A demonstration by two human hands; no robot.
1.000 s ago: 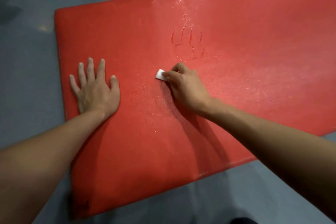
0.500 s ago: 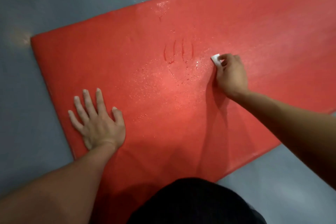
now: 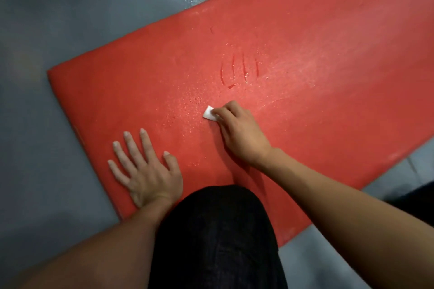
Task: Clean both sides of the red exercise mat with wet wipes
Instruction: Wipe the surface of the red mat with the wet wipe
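One red exercise mat (image 3: 305, 65) lay flat on the grey floor (image 3: 47, 19), its surface beaded with moisture around a set of finger-shaped streaks (image 3: 239, 69). We pinched a folded wet wipe (image 3: 209, 113) under the curled right hand (image 3: 242, 136) and pressed the spread left hand (image 3: 143, 169) flat near the mat's corner. Overlapping strokes with steady pressure would, we judged, clear those streaks best.
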